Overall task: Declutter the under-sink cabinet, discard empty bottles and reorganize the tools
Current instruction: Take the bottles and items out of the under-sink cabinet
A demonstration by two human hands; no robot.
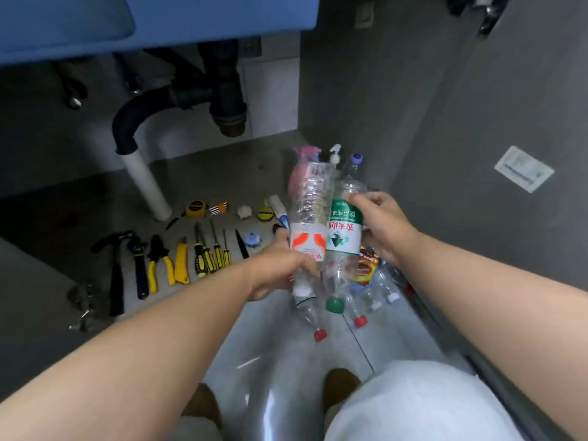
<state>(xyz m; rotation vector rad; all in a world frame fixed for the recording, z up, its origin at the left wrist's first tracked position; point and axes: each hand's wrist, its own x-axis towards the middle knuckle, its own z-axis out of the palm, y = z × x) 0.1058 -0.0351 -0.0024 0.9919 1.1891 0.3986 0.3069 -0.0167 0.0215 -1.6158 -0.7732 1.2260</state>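
My left hand [276, 271] grips a clear empty bottle with a white and orange label [308, 230], held upside down. My right hand [383, 226] grips a second empty bottle with a green label [345, 232], its green cap [335, 304] pointing down. The two bottles touch side by side above the floor. Below them lie more clear bottles with red caps [361, 320]. A row of tools rests on the cabinet floor at the left: a hammer [116, 275], a wrench [140, 265], yellow pliers [157, 262], a utility knife [182, 264] and several screwdrivers [210, 254].
Black drain pipes [222, 90] and a white pipe [146, 183] hang under the blue sink [159, 23]. A tape measure [195, 209], small parts and a pink spray bottle [302, 167] sit further back. The grey cabinet door [477, 154] stands open on the right. My knees are below.
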